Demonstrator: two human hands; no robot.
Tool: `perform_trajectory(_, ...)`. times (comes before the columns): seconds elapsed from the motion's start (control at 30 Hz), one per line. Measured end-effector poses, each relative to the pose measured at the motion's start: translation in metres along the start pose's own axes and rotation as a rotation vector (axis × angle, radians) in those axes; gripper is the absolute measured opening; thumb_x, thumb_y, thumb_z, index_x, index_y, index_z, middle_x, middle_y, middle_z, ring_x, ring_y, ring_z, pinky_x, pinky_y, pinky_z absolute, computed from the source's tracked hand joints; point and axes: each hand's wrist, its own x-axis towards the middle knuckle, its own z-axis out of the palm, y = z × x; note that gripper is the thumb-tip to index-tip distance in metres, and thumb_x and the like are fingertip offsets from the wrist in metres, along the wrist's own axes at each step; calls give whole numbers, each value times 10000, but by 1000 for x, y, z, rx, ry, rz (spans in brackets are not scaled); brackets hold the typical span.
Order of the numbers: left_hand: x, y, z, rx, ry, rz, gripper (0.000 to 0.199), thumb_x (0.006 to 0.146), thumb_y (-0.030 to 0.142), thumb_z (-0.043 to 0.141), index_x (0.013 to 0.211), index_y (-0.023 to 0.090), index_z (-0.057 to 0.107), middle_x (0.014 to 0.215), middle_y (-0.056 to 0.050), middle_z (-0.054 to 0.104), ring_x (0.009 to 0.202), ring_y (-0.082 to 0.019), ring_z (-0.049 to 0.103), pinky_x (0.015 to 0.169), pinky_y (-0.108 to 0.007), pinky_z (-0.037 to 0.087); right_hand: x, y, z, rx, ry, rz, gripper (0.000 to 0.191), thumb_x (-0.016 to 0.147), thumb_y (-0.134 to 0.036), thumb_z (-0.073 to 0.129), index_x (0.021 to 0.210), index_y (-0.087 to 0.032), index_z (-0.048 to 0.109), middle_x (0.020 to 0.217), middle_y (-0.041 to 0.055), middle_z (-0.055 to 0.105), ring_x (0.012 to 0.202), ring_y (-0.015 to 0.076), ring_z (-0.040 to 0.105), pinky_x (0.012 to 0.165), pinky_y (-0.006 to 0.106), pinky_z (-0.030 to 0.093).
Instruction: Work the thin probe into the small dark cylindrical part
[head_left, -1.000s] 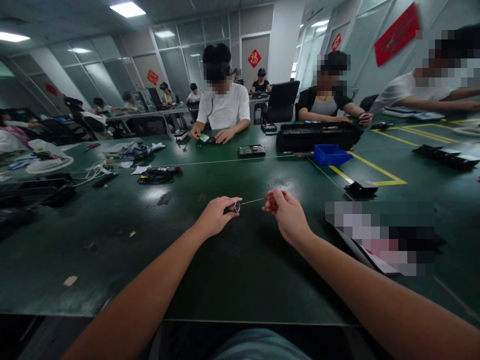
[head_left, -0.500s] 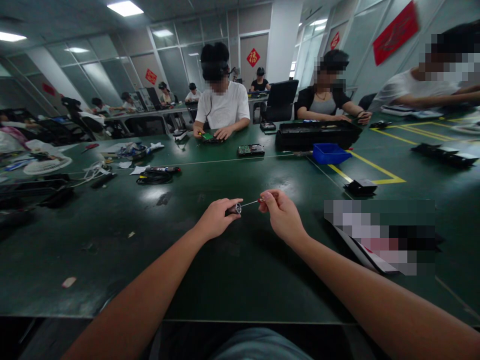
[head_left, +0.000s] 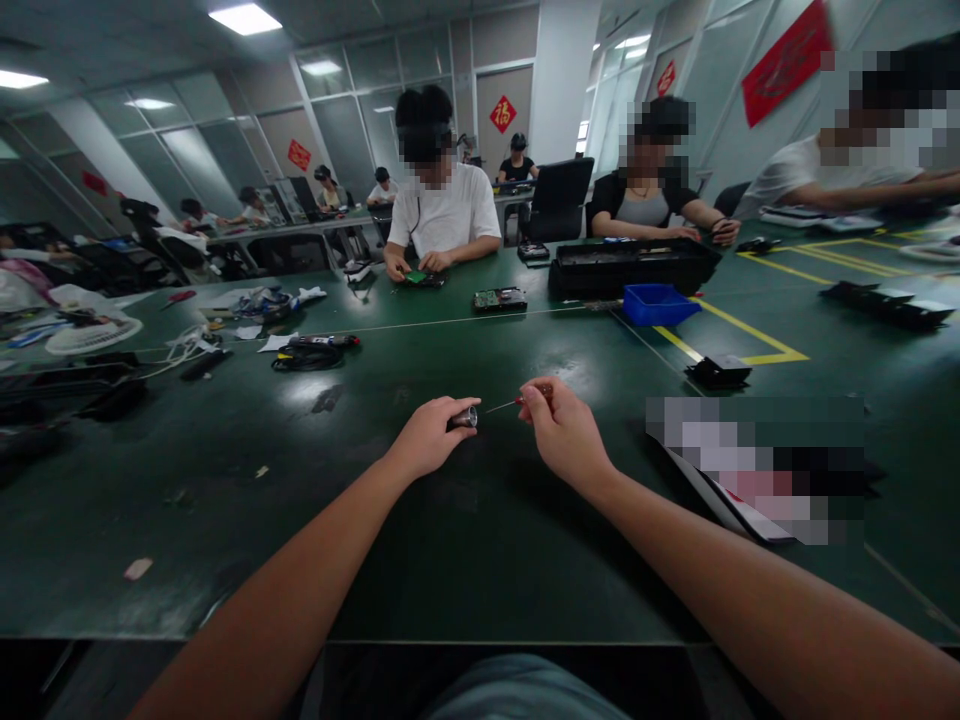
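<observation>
My left hand [head_left: 425, 437] is closed around a short dark cylinder [head_left: 466, 417] with a shiny metal rim, its round end turned to the right. Most of the cylinder's body is hidden by my fingers. My right hand [head_left: 562, 430] pinches a thin screwdriver [head_left: 504, 406] with a red collar; its handle is largely covered by the fingers. The shaft points left at the cylinder's end, with a small gap between tip and rim. Both hands are over the green tabletop [head_left: 450, 560].
A coiled black cable [head_left: 311, 352] lies ahead on the left. Farther off are a circuit board [head_left: 500, 299], a blue bin [head_left: 660, 304] and a long black housing [head_left: 634, 267]. A small black part [head_left: 718, 372] sits to the right. Across the table a person in white [head_left: 442, 210] handles a green board.
The screwdriver tip has drawn away from the cylinder's end, opening a small gap. The cylinder has turned slightly. Across the table, the person's hands have shifted on the green board.
</observation>
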Motion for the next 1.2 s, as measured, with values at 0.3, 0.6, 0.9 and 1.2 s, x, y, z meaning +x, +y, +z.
perform_trajectory(0.3,0,4,-1,-29,-13,14,443,878,218,637,1319,248,614,1078,-59,653,1004,-217,594,950,-393,451,0,3,0,120,-39,-2,249,989,-434,443,955,-233,586,766,21,671,736,197,641,709,340,466)
perform_trajectory(0.6,-1,2,1,-20,-18,40,449,879,219,655,1324,262,613,1058,-49,653,1006,-216,595,935,-380,444,2,3,0,104,-56,29,258,985,-429,437,926,-228,588,744,19,654,713,199,629,708,354,456)
perform_trajectory(0.9,-1,4,-1,0,-30,33,451,879,213,652,1327,254,616,1046,-54,645,995,-221,591,944,-388,449,0,1,-2,56,-61,16,243,991,-406,438,918,-229,587,741,14,653,695,187,614,669,327,429)
perform_trajectory(1.2,-2,4,0,-7,-13,49,459,869,205,676,1323,254,623,1052,-24,649,1001,-207,604,944,-352,439,0,2,-1,83,-46,11,255,992,-420,435,930,-227,590,731,-21,634,708,188,615,694,327,434)
